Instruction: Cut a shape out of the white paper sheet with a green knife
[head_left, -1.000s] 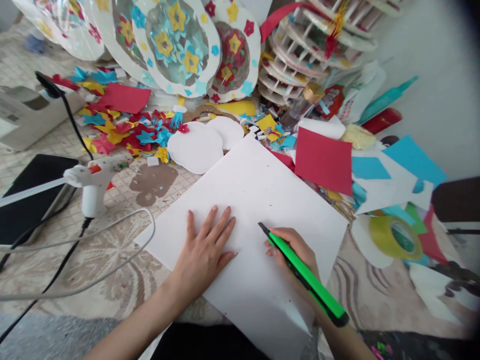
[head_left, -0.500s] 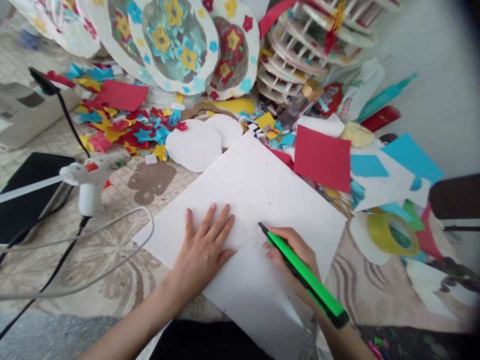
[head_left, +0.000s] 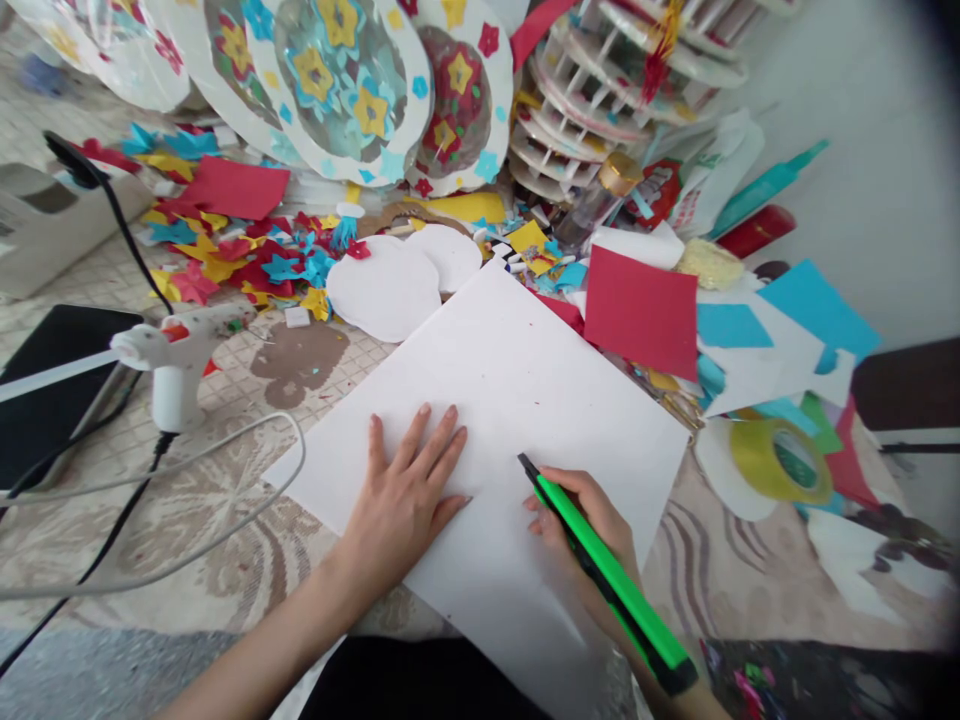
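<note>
A large white sheet (head_left: 487, 370) lies at an angle in front of me, its near part reaching over the table's edge towards my lap. My left hand (head_left: 409, 490) rests flat on it with the fingers spread. My right hand (head_left: 589, 520) is closed round a green and black utility knife (head_left: 611, 575), above the right part of the sheet. The knife's dark tip points away from me and to the left. From this angle I cannot tell whether the tip touches the sheet.
A white glue gun (head_left: 176, 365) with cords stands left, beside a black tablet-like device (head_left: 56, 380). Paper stars (head_left: 199, 255) and white cut-outs (head_left: 386, 288) lie behind the sheet. To the right are red paper (head_left: 641, 310) and yellow tape (head_left: 780, 460). Decorated oval panels (head_left: 405, 110) stand at the back.
My right hand and the knife have shifted slightly down towards me. My left hand stays flat on the sheet. The whole view has moved a little.
</note>
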